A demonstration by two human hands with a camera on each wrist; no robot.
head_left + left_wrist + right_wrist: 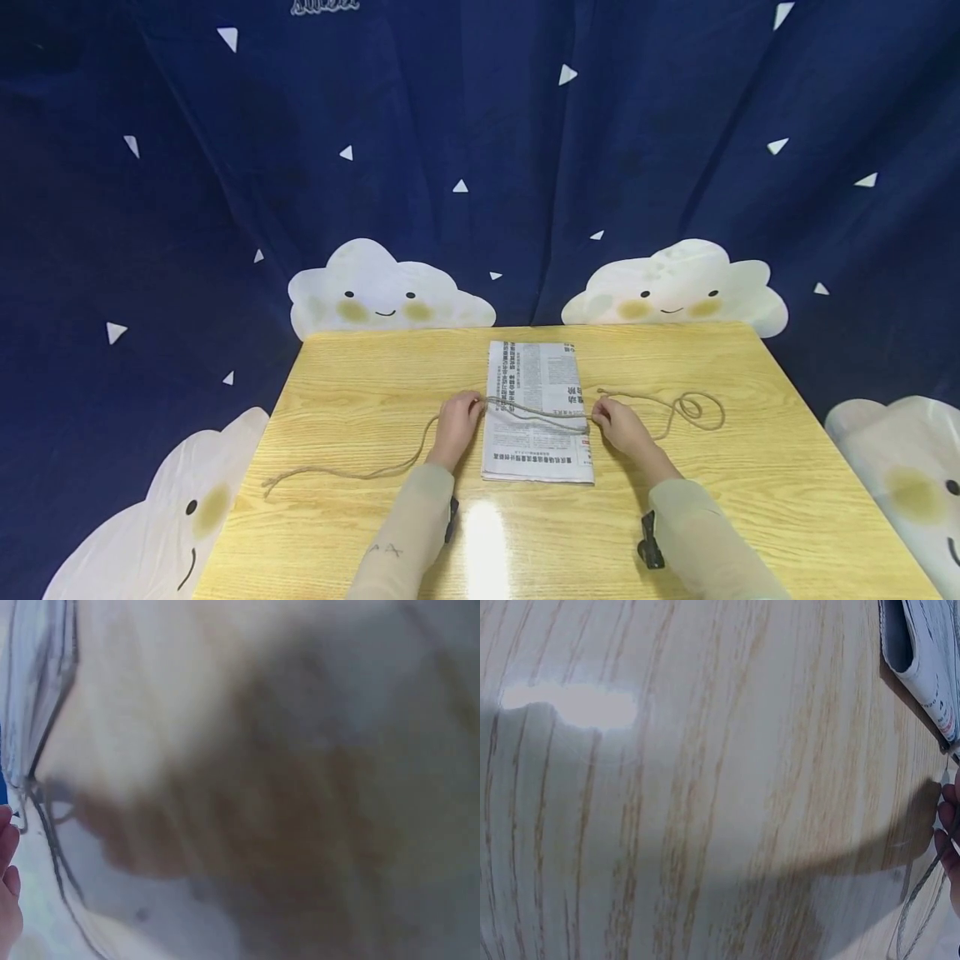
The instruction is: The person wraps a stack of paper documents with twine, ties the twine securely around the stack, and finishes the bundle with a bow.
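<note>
A folded newspaper (536, 454) lies on the wooden table, with a thin brown rope (551, 423) running across its middle in two strands. At the paper's left edge my left hand (456, 423) pinches the rope, and a long tail of it trails left over the table. My right hand (624, 427) pinches the rope just beyond the right edge; from there the other end runs to a loose coil. In the right wrist view, rope strands (922, 889) hang by the right fingers (945, 817). Only part of the left hand (9, 885) shows in the left wrist view.
The wooden table (360, 375) reaches back to a dark blue curtain (450, 125) with white triangles and smiling clouds. The rope's loose coil (697, 408) lies to the right of the right hand. Light glares off the table near its front.
</note>
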